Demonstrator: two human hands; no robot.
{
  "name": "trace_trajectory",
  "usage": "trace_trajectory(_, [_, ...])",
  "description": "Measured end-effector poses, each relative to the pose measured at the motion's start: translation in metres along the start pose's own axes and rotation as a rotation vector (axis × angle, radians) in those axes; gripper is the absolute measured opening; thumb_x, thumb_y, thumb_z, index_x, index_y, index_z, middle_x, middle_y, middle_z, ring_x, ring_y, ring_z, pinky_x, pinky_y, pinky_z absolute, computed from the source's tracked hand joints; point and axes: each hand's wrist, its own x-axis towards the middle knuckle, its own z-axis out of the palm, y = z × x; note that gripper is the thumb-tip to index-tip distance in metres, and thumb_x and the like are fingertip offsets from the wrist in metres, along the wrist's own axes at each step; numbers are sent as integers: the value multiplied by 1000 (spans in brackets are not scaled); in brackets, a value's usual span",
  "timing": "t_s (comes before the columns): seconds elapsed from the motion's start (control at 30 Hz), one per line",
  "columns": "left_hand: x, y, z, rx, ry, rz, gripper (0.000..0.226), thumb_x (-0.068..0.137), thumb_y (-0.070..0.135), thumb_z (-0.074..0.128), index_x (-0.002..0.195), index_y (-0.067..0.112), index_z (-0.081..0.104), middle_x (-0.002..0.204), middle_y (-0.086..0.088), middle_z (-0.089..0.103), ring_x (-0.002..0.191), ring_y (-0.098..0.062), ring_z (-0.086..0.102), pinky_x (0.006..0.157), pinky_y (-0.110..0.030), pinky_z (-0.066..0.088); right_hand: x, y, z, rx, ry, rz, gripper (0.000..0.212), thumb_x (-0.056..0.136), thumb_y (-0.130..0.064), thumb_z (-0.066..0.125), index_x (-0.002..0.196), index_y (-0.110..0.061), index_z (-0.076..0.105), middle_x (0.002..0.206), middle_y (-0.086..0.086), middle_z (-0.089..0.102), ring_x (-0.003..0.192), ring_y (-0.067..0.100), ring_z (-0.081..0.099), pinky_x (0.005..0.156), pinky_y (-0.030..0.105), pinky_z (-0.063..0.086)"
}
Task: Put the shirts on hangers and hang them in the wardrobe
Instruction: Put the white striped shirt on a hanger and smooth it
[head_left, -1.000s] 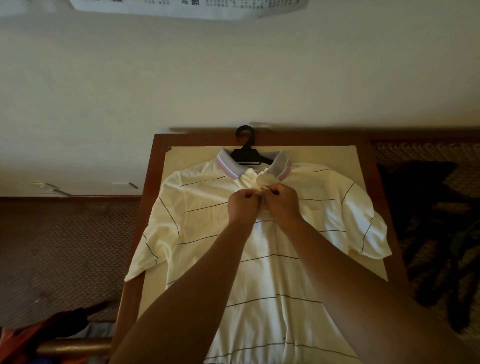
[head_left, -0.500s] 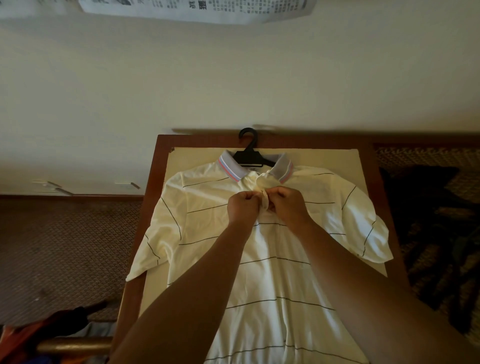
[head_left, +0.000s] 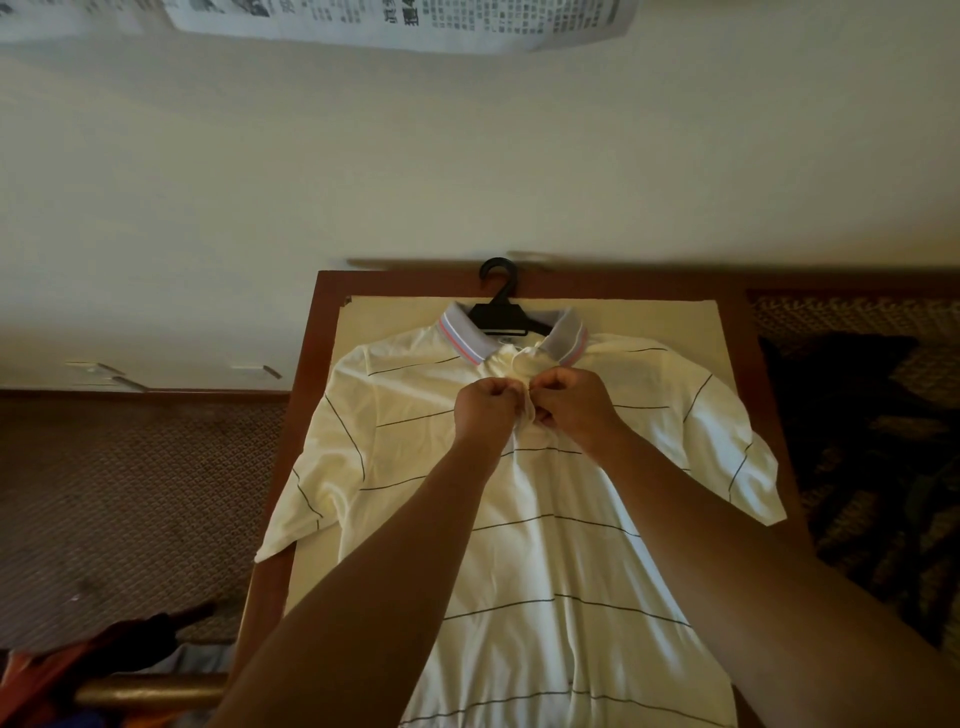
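1. At the far left a patterned brown carpet (head_left: 119, 499) covers the floor, and a heap of reddish and dark cloth (head_left: 93, 670) lies at the bottom left corner.
2. A wooden-rimmed desk (head_left: 311, 364) with a pale top stands against the cream wall (head_left: 467, 156), where a printed newspaper sheet (head_left: 405, 21) hangs at the top.
3. A cream polo shirt (head_left: 405, 426) with thin dark stripes lies flat and face up on the desk, collar toward the wall, one sleeve hanging past the desk's left edge.
4. A black hanger (head_left: 501, 306) sits inside the collar, its hook sticking out onto the desk's far rim.
5. The left hand (head_left: 488, 410) is curled, pinching the placket fabric just below the collar.
6. The right hand (head_left: 574, 408), touching the left, pinches the same placket from the other side.
7. A dark heap of clothes (head_left: 852, 415) lies right of the desk.
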Motion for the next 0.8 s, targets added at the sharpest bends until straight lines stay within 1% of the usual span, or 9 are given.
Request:
trace_trajectory(0.1, [0,-2,2,62,25,6,16,89,10,55,88,4,70,70,-5,63,66,-16,58,65,-25,48,0,1,3,-4,21,-8,5,83,1,64,85,0,68,63,11,62,56,19,58,53,24,49])
trace_trajectory(0.2, [-1,-4,2,55,30,6,16,89,8,55,89,3,69,69,-5,63,65,-16,57,63,-24,47,0,1,5,-24,35,-7,5,83,1,63,83,-3,67,61,9,61,54,16,57,52,22,48])
trace_trajectory(0.33, [0,-5,1,46,23,5,15,87,6,55,87,1,70,63,-2,61,60,-14,56,63,-24,47,-1,1,7,-31,48,13,6,83,1,64,88,-2,67,63,7,60,54,14,57,50,18,47])
trace_trajectory(0.4, [-1,-3,1,-36,10,-22,14,88,7,58,82,4,70,64,-4,63,63,-16,59,68,-29,51,-1,2,8,-45,66,1,7,84,-1,66,90,-4,66,65,6,61,55,14,57,51,18,46])
trace_trajectory(0.47, [-3,-2,0,-119,-11,-54,14,88,9,60,78,9,69,67,-6,65,67,-18,61,73,-32,53,-1,4,8,-48,81,-27,8,83,-2,68,86,-9,65,67,5,62,58,15,57,56,23,46])
trace_trajectory(0.6, [-3,-3,0,-143,-39,-81,10,84,0,59,86,3,68,61,-3,61,59,-13,57,62,-25,49,-3,7,11,-73,105,-67,17,81,-7,73,75,-18,61,67,3,62,62,17,58,61,27,49])
trace_trajectory(0.67, [-3,-3,2,-141,-18,-94,12,84,-2,58,90,0,68,63,-4,60,58,-13,56,61,-24,48,-4,8,12,-86,126,-89,15,81,-7,72,76,-16,61,67,2,62,63,17,59,62,26,50])
trace_trajectory(0.77, [-3,-2,4,-160,-2,-95,14,84,-4,56,88,3,67,66,-6,61,59,-14,57,60,-24,49,-5,9,14,-108,145,-131,11,81,-6,71,79,-13,63,68,0,63,66,16,60,62,22,50])
trace_trajectory(0.8, [-3,-2,5,-161,1,-93,15,85,-4,56,91,4,67,68,-6,62,60,-14,58,59,-22,49,-6,10,14,-111,146,-137,10,81,-6,71,79,-13,64,69,0,63,66,16,60,63,23,50])
